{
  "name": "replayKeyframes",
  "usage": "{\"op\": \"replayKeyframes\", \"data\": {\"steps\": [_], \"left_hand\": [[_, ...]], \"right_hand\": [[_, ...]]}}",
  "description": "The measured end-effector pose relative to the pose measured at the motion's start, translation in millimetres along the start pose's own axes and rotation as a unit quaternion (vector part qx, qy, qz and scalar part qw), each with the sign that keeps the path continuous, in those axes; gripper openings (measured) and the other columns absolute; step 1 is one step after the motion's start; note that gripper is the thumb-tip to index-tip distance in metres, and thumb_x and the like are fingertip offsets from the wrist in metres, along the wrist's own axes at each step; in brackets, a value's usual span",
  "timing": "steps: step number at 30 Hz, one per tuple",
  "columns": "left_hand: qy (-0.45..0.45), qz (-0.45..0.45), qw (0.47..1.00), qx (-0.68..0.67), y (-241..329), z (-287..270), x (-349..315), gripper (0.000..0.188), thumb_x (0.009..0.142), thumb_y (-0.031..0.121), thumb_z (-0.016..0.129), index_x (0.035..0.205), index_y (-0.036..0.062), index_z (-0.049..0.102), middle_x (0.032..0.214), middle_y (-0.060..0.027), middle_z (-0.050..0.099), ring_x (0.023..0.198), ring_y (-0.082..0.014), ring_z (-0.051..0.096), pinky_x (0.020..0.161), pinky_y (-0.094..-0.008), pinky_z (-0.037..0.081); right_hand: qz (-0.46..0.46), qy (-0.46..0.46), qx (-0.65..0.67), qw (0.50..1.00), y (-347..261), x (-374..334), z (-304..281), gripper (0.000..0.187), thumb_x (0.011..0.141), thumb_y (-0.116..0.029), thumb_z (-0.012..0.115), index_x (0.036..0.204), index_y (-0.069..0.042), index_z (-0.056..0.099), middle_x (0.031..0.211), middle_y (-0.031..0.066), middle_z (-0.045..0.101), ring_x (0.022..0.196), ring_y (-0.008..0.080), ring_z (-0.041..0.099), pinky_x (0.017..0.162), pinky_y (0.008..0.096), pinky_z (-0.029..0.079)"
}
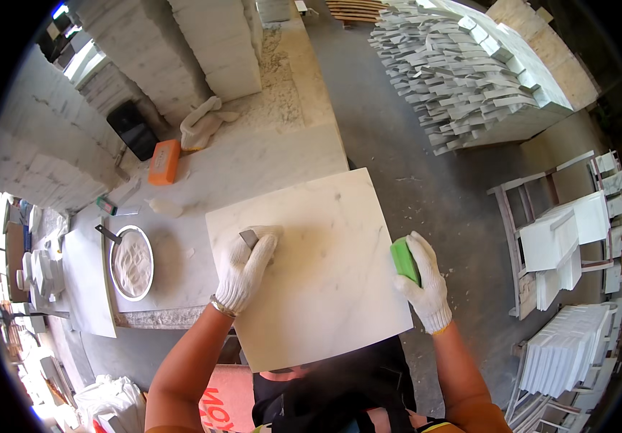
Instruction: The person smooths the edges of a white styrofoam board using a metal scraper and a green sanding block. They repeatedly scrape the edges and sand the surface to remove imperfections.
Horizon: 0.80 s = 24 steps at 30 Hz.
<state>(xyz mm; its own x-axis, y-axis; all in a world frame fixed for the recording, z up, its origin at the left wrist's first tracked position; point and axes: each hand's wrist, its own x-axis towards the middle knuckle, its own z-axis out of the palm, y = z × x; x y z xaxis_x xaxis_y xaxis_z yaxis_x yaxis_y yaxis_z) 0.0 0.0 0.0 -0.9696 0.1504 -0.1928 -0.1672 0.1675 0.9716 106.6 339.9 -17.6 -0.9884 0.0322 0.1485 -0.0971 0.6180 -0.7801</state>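
Note:
A square white marble tile [325, 245] with faint grey veins lies on the stone workbench [267, 155], its near and right edges overhanging. My left hand [244, 268], in a white knit glove, presses a small grey scraper-like piece [248, 237] onto the tile's left part. In a matching glove, my right hand [424, 281] grips a green block [404, 260] against the tile's right edge.
A round pan of white powder [132, 263] with a handle sits left of the tile. Behind it lie an orange block [164, 162], a crumpled cloth [201, 123] and a dark slab [132, 128]. Stacks of cut stone strips [462, 79] and tiles [567, 238] stand right on the floor.

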Motion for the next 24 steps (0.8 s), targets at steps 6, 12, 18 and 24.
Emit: {"op": "replayKeyframes", "data": {"steps": [6,12,18,24], "left_hand": [[-0.012,0.008,0.999,0.032,11.3,-14.0,-0.7,0.027,0.101,0.02,0.06,0.113,-0.0025,0.069,0.094,-0.0045,0.07,0.077,-0.01,0.062,0.068,-0.0243,0.051],[-0.002,-0.01,1.0,0.002,7.9,2.1,4.4,0.029,0.101,0.022,0.06,0.115,-0.0025,0.069,0.097,-0.0045,0.07,0.079,-0.0096,0.062,0.068,-0.023,0.049],[0.0,0.002,1.0,0.004,0.0,-0.8,5.8,0.031,0.103,0.024,0.059,0.117,-0.0016,0.07,0.103,-0.0065,0.072,0.083,-0.0102,0.063,0.07,-0.0243,0.05],[0.005,0.002,1.0,-0.004,-3.8,6.8,1.8,0.033,0.103,0.027,0.059,0.119,-0.0007,0.07,0.101,-0.0066,0.071,0.081,-0.0102,0.062,0.07,-0.0242,0.05]], "right_hand": [[0.01,0.019,0.039,0.999,-10.6,40.4,26.3,0.069,0.087,-0.028,0.073,0.147,-0.003,0.049,0.153,0.0173,0.046,0.139,0.03,0.048,0.113,0.0379,0.04],[-0.07,0.048,0.033,0.996,22.1,201.2,48.7,0.068,0.081,-0.028,0.075,0.146,-0.019,0.053,0.148,0.0134,0.05,0.137,0.0295,0.049,0.112,0.0375,0.042],[-0.019,0.027,0.018,0.999,-1.4,96.3,27.2,0.07,0.082,-0.029,0.075,0.146,-0.015,0.052,0.152,0.0138,0.047,0.137,0.0306,0.05,0.111,0.0381,0.043],[0.052,-0.006,-0.008,0.999,-25.7,-102.8,-24.9,0.071,0.079,-0.019,0.079,0.143,-0.004,0.053,0.155,0.022,0.042,0.142,0.0335,0.046,0.114,0.0388,0.04]]}}
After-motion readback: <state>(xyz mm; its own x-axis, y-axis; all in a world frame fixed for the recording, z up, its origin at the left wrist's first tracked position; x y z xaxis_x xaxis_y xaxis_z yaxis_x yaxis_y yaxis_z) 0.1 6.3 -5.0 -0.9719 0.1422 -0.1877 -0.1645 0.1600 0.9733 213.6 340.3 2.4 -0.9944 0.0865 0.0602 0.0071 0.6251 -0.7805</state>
